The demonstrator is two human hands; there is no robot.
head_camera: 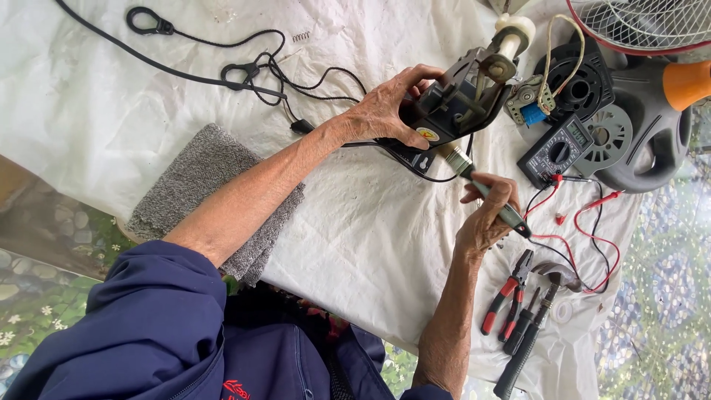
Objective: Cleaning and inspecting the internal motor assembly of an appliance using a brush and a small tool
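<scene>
My left hand (385,111) grips a dark fan motor housing (453,100) lifted off the white cloth, with a white shaft (512,35) sticking out at its far end. My right hand (490,215) holds a soldering iron (489,196) with a dark green handle, its metal tip touching the underside of the housing near a yellow sticker. A black cord runs from the iron's rear toward the right.
A black multimeter (557,150) with red leads (592,215) lies to the right, beside grey fan parts (644,141) and a fan grille (644,22). Red-handled pliers (507,290) and screwdrivers (527,337) lie near the table's front edge. A grey towel (200,178) and black cables (244,70) lie on the left.
</scene>
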